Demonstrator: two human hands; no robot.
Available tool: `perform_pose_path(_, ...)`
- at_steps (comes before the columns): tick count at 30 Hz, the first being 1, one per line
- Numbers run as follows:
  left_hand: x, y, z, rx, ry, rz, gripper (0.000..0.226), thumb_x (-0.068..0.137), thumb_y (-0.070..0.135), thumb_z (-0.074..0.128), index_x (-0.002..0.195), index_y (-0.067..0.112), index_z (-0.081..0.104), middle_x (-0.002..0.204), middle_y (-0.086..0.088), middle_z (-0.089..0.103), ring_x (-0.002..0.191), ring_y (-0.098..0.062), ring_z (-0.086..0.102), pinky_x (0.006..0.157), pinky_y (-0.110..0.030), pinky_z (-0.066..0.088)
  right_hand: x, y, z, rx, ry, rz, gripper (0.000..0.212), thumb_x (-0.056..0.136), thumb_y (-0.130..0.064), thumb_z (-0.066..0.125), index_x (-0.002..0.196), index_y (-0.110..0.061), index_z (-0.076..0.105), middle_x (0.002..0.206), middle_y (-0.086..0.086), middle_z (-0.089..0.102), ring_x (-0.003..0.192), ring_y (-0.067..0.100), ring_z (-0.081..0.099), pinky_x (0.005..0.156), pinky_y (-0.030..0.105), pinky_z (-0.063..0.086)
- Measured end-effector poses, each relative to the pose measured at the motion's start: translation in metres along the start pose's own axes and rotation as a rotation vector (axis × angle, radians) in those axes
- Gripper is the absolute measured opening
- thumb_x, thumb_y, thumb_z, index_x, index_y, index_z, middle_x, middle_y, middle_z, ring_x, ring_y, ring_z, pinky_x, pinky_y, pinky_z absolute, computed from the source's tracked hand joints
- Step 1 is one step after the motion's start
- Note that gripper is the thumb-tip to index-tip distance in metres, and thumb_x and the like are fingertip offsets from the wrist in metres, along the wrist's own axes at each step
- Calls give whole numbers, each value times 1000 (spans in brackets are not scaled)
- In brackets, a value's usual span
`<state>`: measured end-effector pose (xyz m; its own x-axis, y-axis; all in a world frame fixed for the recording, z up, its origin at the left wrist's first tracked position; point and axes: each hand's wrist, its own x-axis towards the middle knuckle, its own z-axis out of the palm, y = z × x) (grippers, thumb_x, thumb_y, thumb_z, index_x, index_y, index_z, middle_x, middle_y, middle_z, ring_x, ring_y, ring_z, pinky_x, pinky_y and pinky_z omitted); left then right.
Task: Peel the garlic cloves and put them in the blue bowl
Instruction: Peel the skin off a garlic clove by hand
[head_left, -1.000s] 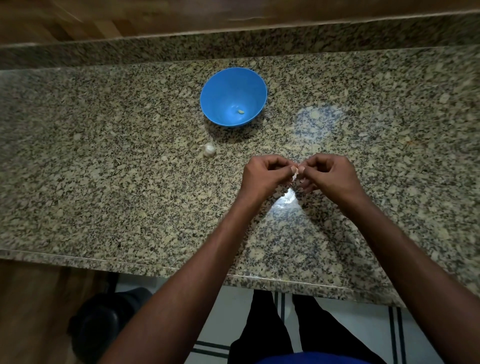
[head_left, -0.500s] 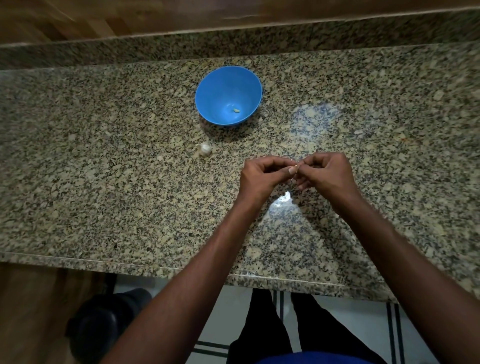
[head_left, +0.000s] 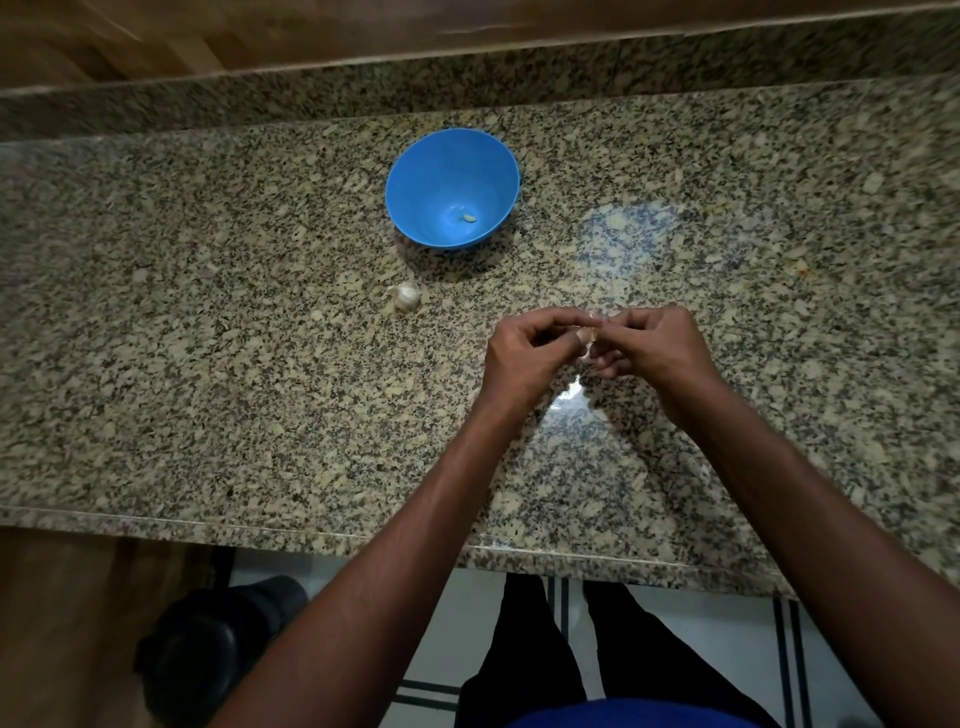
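— Hands first: where are mine?

— Left hand (head_left: 535, 351) and right hand (head_left: 657, 345) meet over the counter (head_left: 208, 389), near its front edge. Both sets of fingers are curled, pinching one clove (head_left: 587, 335) between the tips.

— Is the skin off?

— Hard to say; the clove is a pale sliver between my thumbs and mostly hidden. I think some skin remains on it, since both hands are picking at it.

— And the rest?

— Bowl (head_left: 452, 187) stands farther back, to the left, well apart from my hands, with one peeled clove (head_left: 469, 218) lying in its bottom. Bulb (head_left: 406, 296) sits on the counter between bowl and left hand, closer to the bowl.

— How do I do this well?

— I'd hold the clove steady in the left, catch the loose skin edge with the right thumbnail, and peel along its length. Light pressure, so it doesn't slip out. Then I carry it to the bowl.
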<state>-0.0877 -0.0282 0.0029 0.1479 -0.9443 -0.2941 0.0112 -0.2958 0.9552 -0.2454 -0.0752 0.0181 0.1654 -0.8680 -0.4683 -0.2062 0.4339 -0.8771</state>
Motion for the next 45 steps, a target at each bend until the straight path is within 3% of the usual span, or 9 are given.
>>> perform_pose_path(9,3,1,-6,-66,-31,-77,18,92,11,76,109,7,78,96,-12,78,83,-21,71,82,-37,62,1,-1,-4,36,-40,102,13,90,-7,72,91,6,70,78,15,72,62,19,65,59,26,58)
perform_pose_path(17,3,4,-5,-210,-4,-183,15,89,-6,73,104,-4,74,98,-18,77,84,-21,74,77,-27,62,0,1,-3,37,-54,97,8,91,-4,69,86,1,69,76,14,71,62,20,64,58,25,57)
perform_pose_path(21,2,4,-3,-238,-23,-195,17,88,-8,71,105,-4,74,94,-10,78,83,-15,74,77,-24,60,1,3,-3,41,-43,94,10,93,-5,67,87,2,69,76,14,71,61,19,63,56,25,56)
perform_pose_path(25,3,4,-4,-310,-27,-235,17,88,-9,72,101,1,75,93,-8,77,83,-14,74,79,-25,61,4,9,-3,-136,11,33,17,95,-10,62,80,-3,68,73,14,68,56,18,60,52,27,51)
perform_pose_path(28,2,5,-6,-350,-39,-244,18,88,-10,71,103,-1,74,96,-11,77,85,-19,75,80,-26,62,4,13,-5,-311,26,-41,21,93,-20,72,80,-4,68,71,11,70,59,19,64,57,33,55)
perform_pose_path(33,3,6,-8,-233,-32,-166,14,87,-9,73,99,-2,75,99,-15,77,83,-24,76,77,-29,63,-3,7,-7,-199,-40,-93,6,92,-3,71,95,-8,71,85,12,73,70,18,71,62,32,60)
perform_pose_path(36,3,8,-7,-137,-40,-104,15,87,-5,76,101,-1,76,98,-16,77,85,-28,76,83,-38,64,-6,4,-9,-133,-22,-132,3,93,-7,71,94,-5,74,85,14,74,69,19,70,60,32,60)
perform_pose_path(41,4,10,-5,-20,-17,-40,18,84,-1,80,101,3,77,96,-9,79,89,-18,76,85,-34,63,-4,4,-12,-96,-40,-107,12,91,-14,75,93,-2,74,88,17,75,69,20,67,59,29,57)
perform_pose_path(45,3,6,-4,3,5,-45,14,83,4,83,96,4,78,94,-6,80,90,-19,77,87,-37,63,-3,5,-13,-97,-47,-101,11,91,-12,75,90,-2,74,87,17,75,67,17,67,56,27,56)
